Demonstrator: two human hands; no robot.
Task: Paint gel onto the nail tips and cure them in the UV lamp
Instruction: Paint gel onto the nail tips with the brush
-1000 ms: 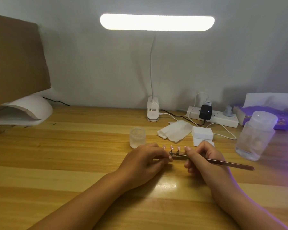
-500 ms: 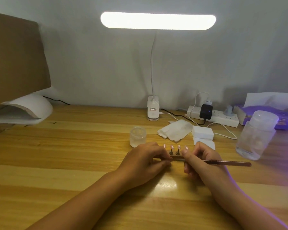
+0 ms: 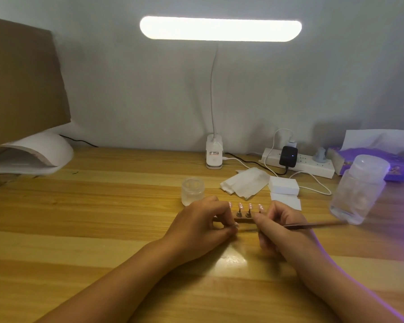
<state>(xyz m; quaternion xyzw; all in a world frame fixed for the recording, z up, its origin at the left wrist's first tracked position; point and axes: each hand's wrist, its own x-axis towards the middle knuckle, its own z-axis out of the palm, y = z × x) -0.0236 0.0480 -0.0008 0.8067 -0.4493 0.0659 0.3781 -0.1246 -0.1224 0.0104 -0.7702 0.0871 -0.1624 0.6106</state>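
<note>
Several pink nail tips [image 3: 245,207] stand on small pegs along a dark holder bar [image 3: 244,220] at the middle of the wooden desk. My left hand [image 3: 202,226] pinches the bar's left end. My right hand [image 3: 278,223] holds a thin brush [image 3: 317,225] like a pen, its handle pointing right and its tip hidden behind my fingers beside the rightmost nail tip. A small clear gel jar [image 3: 193,191] sits just behind my left hand. The white UV lamp [image 3: 36,153] stands at the far left of the desk.
A clip-on desk lamp [image 3: 214,157] stands at the back centre. Folded wipes [image 3: 245,185] and white pads [image 3: 283,186] lie behind my hands. A power strip [image 3: 313,167] with cables, a clear plastic bottle [image 3: 359,188] and a purple tissue box [image 3: 378,160] are at the right. A cardboard panel [image 3: 21,89] stands at the left.
My right hand has tilted the brush so its handle lies flatter and higher than a second ago. My left hand and the holder bar have stayed in place.
</note>
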